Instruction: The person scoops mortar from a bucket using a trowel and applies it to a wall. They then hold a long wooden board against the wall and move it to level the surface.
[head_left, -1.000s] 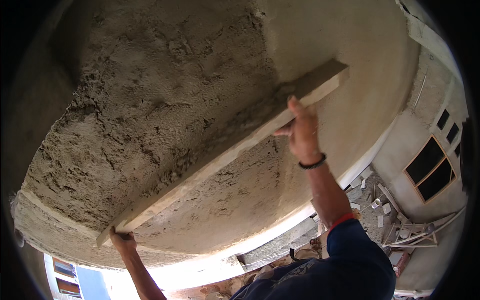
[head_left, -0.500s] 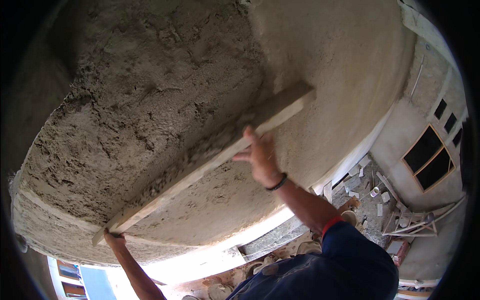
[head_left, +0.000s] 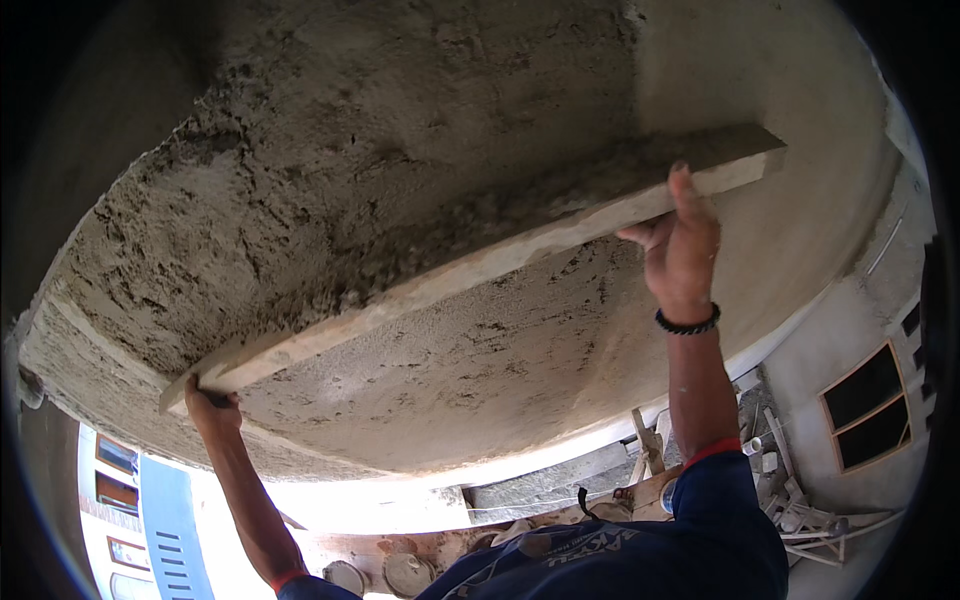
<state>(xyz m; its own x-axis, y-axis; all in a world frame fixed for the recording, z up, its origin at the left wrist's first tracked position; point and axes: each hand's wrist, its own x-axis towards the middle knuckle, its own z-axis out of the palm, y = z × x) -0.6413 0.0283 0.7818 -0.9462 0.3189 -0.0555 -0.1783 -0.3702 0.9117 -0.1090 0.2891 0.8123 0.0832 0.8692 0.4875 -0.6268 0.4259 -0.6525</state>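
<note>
**Overhead, the board swings back out along the wet ceiling**

Against the plastered ceiling [head_left: 420,180], a long wooden straightedge [head_left: 480,265] lies pressed flat, running from lower left up to upper right. Half a second ago its right end sat nearer the middle of the rough patch; now that end reaches farther right, onto the smoother grey area, and a ridge of loose mortar [head_left: 450,235] is heaped along its upper edge. That reads as a screeding stroke in progress: the board appears to be dragging surplus mortar off the coarse, freshly applied zone above it, while the band below it already looks flatter.

The right hand [head_left: 682,245] clasps the board near its right end, fingers curled over the lower edge and the palm pushing up; a dark beaded bracelet [head_left: 688,322] circles the wrist. The left hand [head_left: 208,402] holds the far left tip, closed around it as far as the shadow lets one judge. Both arms are stretched high. Rubble and timber offcuts [head_left: 790,500] lie on the ground well below.
</note>
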